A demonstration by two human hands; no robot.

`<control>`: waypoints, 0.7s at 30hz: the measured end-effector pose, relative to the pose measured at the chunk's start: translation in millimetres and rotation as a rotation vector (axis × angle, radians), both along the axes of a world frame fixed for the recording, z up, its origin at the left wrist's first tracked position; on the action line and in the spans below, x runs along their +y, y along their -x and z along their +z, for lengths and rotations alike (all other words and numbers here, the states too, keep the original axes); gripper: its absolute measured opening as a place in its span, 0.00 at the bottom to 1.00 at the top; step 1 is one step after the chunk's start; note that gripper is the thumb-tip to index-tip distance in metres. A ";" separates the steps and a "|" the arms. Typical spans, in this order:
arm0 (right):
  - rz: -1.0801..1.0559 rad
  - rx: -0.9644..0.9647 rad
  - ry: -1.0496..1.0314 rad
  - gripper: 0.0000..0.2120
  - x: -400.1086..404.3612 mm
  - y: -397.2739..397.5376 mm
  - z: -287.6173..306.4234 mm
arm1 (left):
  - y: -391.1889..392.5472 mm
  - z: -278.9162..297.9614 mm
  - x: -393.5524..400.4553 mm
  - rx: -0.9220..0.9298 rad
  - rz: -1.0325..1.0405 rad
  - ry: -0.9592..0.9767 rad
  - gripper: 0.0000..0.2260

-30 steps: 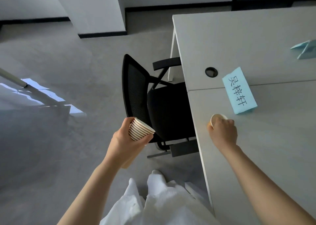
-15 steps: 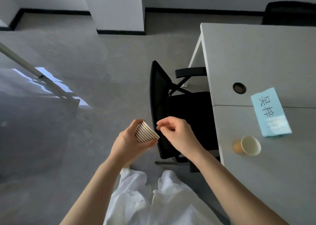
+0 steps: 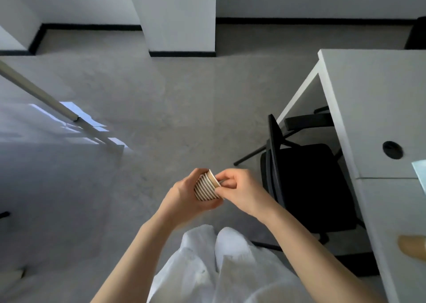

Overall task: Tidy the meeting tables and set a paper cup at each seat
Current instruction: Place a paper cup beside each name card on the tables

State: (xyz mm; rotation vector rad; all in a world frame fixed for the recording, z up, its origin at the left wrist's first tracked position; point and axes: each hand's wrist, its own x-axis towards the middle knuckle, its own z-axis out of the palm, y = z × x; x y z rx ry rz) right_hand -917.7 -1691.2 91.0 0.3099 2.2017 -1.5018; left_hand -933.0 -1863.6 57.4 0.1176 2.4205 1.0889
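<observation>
Paper cups (image 3: pixel 205 187), nested in a stack, sit clamped in my left grip (image 3: pixel 184 196) over the floor, left of the desk (image 3: pixel 368 100). My right grip (image 3: pixel 239 192) pinches the top cup's rim. One cup (image 3: pixel 412 245) lies on the desk.

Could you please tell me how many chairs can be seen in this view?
2: one black chair tucked at the white table, and a dark one cut off at the upper right edge. Others may be out of view.
</observation>
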 end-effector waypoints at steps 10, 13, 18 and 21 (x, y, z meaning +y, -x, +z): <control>-0.237 0.029 0.005 0.07 16.5 118.9 -13.7 | 141.6 -14.1 10.7 -0.012 -0.116 -0.026 0.31; -0.322 0.061 0.048 0.07 41.9 180.2 -15.4 | 209.8 -12.4 36.9 0.000 -0.150 -0.014 0.30; -0.367 0.072 0.055 0.07 79.0 281.5 -12.9 | 318.1 -1.9 78.8 0.045 -0.206 0.083 0.34; -0.296 0.079 0.077 0.08 101.9 341.5 -3.0 | 378.2 7.3 104.2 0.080 -0.212 0.086 0.30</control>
